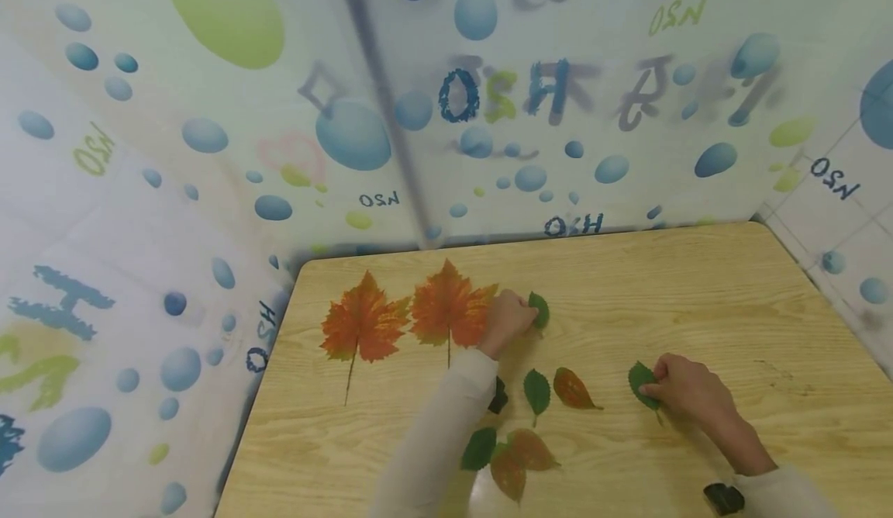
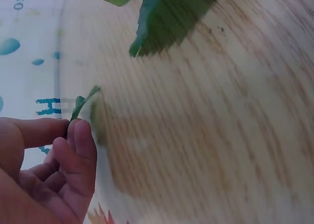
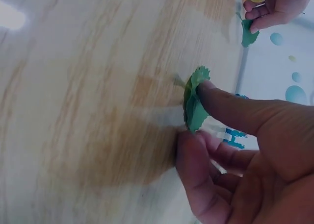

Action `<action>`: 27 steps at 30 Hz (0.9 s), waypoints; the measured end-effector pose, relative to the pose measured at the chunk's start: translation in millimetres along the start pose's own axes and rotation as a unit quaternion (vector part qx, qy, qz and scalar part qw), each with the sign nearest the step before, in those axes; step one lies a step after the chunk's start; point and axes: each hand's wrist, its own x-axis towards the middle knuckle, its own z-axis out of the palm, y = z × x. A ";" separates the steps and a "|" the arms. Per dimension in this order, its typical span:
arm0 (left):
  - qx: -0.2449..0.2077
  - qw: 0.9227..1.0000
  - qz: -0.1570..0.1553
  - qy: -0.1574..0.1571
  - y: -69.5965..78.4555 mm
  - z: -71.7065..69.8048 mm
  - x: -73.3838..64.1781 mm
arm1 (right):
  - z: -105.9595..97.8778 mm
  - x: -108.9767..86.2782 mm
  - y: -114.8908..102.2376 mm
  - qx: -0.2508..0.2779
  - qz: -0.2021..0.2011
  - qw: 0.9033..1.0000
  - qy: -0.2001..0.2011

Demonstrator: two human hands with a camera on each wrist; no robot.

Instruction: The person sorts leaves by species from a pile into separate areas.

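My left hand (image 1: 511, 320) pinches a small green leaf (image 1: 539, 310) with a toothed edge between thumb and fingers, just right of the second orange maple leaf (image 1: 446, 301). In the left wrist view that green leaf (image 2: 84, 104) stands nearly edge-on, close over the wood. Farther right, my right hand (image 1: 691, 394) grips another green leaf (image 1: 642, 384) by its side, its stem pointing down toward me. The right wrist view shows this leaf (image 3: 196, 99) between thumb and forefinger, tilted above its shadow. The left wrist partly covers the second maple leaf's right side.
Another orange maple leaf (image 1: 364, 318) lies at the table's left. Between the arms lie a green leaf (image 1: 536, 390), a red-brown leaf (image 1: 574, 388), a dark leaf (image 1: 498, 395) and, nearer, a green leaf (image 1: 479, 448) beside two reddish leaves (image 1: 508, 471). A patterned wall (image 1: 593, 130) borders the wooden table (image 1: 663, 293).
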 end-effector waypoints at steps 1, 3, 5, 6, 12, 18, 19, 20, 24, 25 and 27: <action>0.006 1.000 -0.004 0.000 -0.5 0.2 -0.2 | 0.7 -0.6 -0.3 -0.001 0.004 1.000 0.002; 0.016 1.000 -0.007 -0.001 -1.4 0.6 -0.8 | 1.4 -1.3 -1.1 -0.004 0.014 1.000 0.004; 0.027 1.000 -0.007 -0.002 -2.3 1.0 -1.2 | 1.2 -1.4 -1.8 -0.006 0.022 1.000 0.003; 0.029 1.000 -0.006 -0.002 -2.8 1.3 -1.4 | 1.0 -1.4 -1.8 -0.005 0.021 1.000 0.003; 0.046 0.999 -0.013 0.000 -3.7 2.7 -1.0 | -2.8 0.9 -0.2 -0.005 0.016 1.000 -0.004; 0.055 0.998 -0.028 0.003 -2.2 3.3 0.1 | -4.3 3.9 4.5 0.003 0.021 1.000 0.002; 0.054 0.998 -0.031 0.004 -1.8 3.4 0.3 | -4.6 4.3 5.4 0.002 0.019 1.000 0.006; 0.053 0.998 -0.032 0.004 -1.4 3.4 0.4 | -4.7 4.6 6.5 0.003 0.018 1.000 0.008; 0.047 0.998 -0.038 0.002 -0.3 3.3 1.0 | -4.7 5.6 10.1 0.008 0.013 1.000 0.007; 0.047 0.998 -0.038 0.003 -0.3 3.2 0.9 | -5.1 5.7 10.2 0.009 0.013 1.000 0.005; 0.046 0.998 -0.036 0.004 -0.8 3.2 1.2 | -5.4 5.6 10.2 0.013 0.014 1.000 -0.003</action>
